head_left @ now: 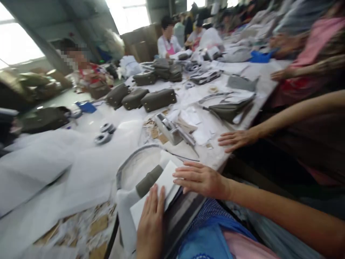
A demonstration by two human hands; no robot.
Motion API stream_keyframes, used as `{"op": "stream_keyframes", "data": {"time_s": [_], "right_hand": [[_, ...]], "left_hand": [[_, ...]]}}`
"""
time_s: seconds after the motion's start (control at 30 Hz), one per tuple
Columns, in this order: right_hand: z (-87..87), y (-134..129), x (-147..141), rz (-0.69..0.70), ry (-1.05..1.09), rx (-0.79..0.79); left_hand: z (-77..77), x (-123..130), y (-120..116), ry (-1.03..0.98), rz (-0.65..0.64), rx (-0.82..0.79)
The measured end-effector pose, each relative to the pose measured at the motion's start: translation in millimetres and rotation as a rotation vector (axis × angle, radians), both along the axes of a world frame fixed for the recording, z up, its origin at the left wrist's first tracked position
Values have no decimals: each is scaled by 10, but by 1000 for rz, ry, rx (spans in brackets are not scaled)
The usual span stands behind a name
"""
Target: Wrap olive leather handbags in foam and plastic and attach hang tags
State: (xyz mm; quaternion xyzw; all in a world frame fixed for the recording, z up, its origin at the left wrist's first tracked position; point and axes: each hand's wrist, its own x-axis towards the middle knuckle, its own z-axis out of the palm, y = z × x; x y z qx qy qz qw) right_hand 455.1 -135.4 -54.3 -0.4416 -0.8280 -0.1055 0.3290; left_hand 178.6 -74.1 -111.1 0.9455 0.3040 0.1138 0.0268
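Note:
My left hand lies flat on a folded white sheet, fingers stretched out along its near part. At the sheet's far right end, my right hand rests with its fingers extended and touching the edge. Neither hand is closed round anything. Under and beside the sheet is a bag partly wrapped in white, with a grey-green piece showing and a pale wrapped handle looping behind it. The sheet and my hands hide much of the bag.
A tape dispenser stands just beyond, among paper scraps. Tape rolls sit to the left near white sheeting. Dark olive bags line the table. A co-worker's hand rests on the right edge; other people work farther back.

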Motion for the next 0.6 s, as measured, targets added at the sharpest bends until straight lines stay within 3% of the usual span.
{"op": "stream_keyframes", "data": {"time_s": [0.07,0.17,0.4,0.6], "right_hand": [[8,146,48,98,-146,-86],[-160,254,84,167,-252,-145],[-754,169,134,94,-95,-97],[-809,158,91,67,-32,-105]], "left_hand": [[9,21,2,24,12,75],[44,64,10,64,12,107],[52,213,-168,87,112,154],[-2,445,-326,65,204,208]]}}
